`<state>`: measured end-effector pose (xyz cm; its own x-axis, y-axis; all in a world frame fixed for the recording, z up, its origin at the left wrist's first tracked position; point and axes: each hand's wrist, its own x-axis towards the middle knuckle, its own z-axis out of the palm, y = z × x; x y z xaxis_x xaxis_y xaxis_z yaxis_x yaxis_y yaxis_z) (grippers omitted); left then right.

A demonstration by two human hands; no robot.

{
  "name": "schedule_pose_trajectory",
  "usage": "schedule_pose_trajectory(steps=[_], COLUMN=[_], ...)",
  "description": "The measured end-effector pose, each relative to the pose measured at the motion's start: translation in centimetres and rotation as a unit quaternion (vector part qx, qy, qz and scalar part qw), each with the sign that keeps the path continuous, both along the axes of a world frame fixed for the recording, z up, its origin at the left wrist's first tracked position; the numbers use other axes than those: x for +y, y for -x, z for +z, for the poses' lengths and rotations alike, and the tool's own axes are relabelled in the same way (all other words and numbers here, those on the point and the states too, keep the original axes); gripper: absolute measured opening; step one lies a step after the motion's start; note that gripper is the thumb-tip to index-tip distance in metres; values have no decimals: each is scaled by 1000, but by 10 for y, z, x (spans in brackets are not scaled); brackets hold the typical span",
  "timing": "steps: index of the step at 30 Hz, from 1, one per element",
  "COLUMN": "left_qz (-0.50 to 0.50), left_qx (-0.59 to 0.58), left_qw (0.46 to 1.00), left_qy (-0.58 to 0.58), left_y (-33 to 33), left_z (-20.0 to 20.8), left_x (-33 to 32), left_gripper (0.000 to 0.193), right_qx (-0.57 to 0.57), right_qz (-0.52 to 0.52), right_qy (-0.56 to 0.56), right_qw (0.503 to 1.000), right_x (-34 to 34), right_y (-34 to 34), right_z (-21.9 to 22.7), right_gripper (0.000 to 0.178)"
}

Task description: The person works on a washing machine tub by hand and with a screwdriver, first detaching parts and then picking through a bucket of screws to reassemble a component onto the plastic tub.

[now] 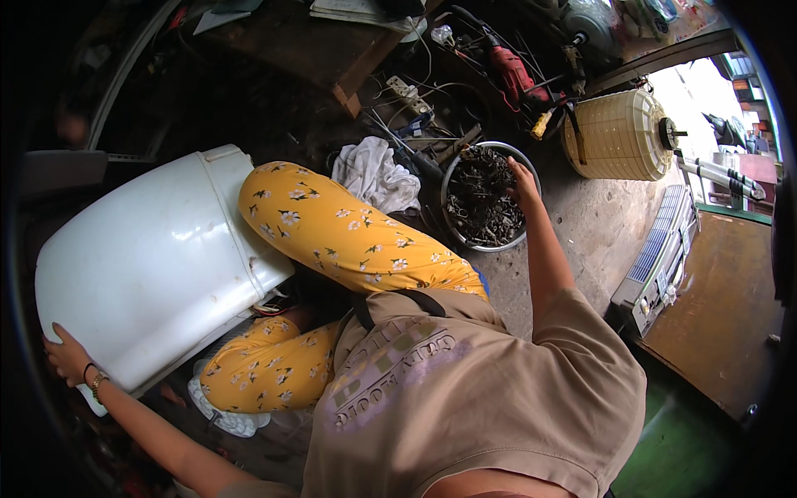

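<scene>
A large white housing (137, 257) with a smooth, curved shell lies tilted on its side at the left, against my bent legs. My left hand (68, 358) grips its lower left edge; some fingertips are hidden behind that edge. At the upper right of my lap stands a round metal bowl (496, 247) heaped with small dark screws and metal bits (477, 199). Over the bowl's right rim reaches my right hand (523, 184), its fingers apart at the edge of the heap. Nothing shows in those fingers.
A white cloth (378, 176) lies beyond my knee, near a power strip (409, 95) and loose cables. Farther off are a red power drill (510, 75) and a cream ribbed drum (614, 133). A grey panelled unit (656, 257) and a brown board (714, 307) stand right.
</scene>
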<state>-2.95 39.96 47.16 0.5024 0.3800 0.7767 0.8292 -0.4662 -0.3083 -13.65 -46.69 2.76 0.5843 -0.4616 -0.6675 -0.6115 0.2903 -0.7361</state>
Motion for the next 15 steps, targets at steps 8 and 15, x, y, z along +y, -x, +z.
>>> schedule_pose_trajectory(steps=[8, 15], left_qz=[8, 4], left_qx=[-3, -8], left_qw=[1000, 1000], left_qy=[8, -16], left_y=[3, 11], left_z=[1, 2], left_x=[-3, 5], left_gripper=[62, 63], right_qx=[77, -108], right_qz=[149, -58], right_qy=[323, -125], right_qw=[931, 985], right_x=[-4, -10], right_y=[-18, 23], right_z=[-37, -36], right_gripper=[56, 44])
